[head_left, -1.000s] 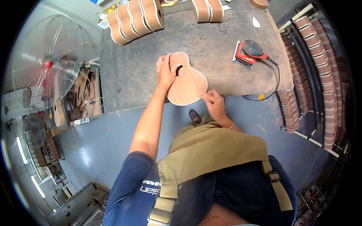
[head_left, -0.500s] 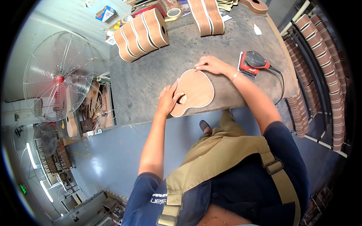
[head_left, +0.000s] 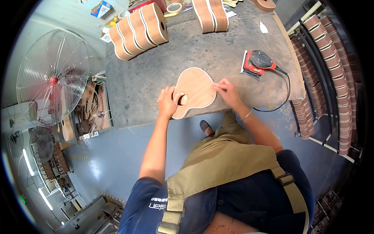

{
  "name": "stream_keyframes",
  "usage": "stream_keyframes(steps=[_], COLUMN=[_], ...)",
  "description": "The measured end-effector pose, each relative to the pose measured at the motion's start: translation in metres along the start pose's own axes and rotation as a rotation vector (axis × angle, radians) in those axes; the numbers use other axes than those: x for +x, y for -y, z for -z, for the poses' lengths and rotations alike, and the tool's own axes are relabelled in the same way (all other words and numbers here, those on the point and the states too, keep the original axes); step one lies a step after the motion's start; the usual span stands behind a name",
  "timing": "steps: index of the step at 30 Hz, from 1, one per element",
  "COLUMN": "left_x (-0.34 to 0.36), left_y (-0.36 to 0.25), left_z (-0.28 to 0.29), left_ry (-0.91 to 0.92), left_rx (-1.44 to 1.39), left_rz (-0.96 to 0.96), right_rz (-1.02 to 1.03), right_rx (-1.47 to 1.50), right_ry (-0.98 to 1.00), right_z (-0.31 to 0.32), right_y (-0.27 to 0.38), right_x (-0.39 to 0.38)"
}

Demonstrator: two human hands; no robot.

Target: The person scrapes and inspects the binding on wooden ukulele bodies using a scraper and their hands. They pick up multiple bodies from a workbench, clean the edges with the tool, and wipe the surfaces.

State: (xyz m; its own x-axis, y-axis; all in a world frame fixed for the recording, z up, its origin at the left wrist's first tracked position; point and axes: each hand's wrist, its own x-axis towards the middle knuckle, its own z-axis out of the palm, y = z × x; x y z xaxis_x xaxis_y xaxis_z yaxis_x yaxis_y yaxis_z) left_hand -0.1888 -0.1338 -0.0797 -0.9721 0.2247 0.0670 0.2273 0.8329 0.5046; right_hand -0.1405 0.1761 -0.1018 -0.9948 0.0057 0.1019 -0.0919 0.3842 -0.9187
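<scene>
A small ukulele body [head_left: 196, 86] of pale brown wood, with white edging and a round sound hole, lies flat near the bench's front edge. My left hand [head_left: 167, 102] grips its left side beside the sound hole, fingers over the edge. At its right edge is my right hand [head_left: 230, 93], thumb and fingertips pinched together against the rim. Whatever the pinch may hold is too small to make out. To the right of that hand rests a red and black electric sander [head_left: 257, 63], its cord curving down over the bench.
Several joined ukulele bodies [head_left: 139, 31] stand at the bench's far left, and more [head_left: 210, 15] at the far middle. A white bottle [head_left: 263, 27] lies at the far right. A large fan [head_left: 54, 80] is left of the bench; racks of striped wooden parts [head_left: 335, 78] stand right.
My right hand has moved from the body's far edge round to its right edge, nearer me. My left hand keeps its hold. The whole view has shifted slightly.
</scene>
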Motion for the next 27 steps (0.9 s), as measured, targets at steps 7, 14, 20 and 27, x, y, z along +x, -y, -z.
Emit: stream_keyframes(steps=[7,14,20,27], left_x=[-0.017,-0.027,-0.002,-0.001], left_y=[-0.029,-0.075,-0.063,-0.059], left_z=[0.007,-0.002,0.001,-0.007], left_ry=[0.062,0.061,0.214,0.156], left_rx=[-0.033,0.263,0.177,0.16], left_rz=[0.086,-0.073,-0.265,-0.279], right_rz=[-0.06,0.179,0.299,0.08], right_rx=[0.045,-0.039,0.027,0.036], right_ry=[-0.214,0.675,0.681,0.14], right_z=[-0.019,0.028,-0.003,0.011], right_y=[0.0,-0.015,-0.009,-0.023], right_x=[-0.013,0.154,0.167,0.058])
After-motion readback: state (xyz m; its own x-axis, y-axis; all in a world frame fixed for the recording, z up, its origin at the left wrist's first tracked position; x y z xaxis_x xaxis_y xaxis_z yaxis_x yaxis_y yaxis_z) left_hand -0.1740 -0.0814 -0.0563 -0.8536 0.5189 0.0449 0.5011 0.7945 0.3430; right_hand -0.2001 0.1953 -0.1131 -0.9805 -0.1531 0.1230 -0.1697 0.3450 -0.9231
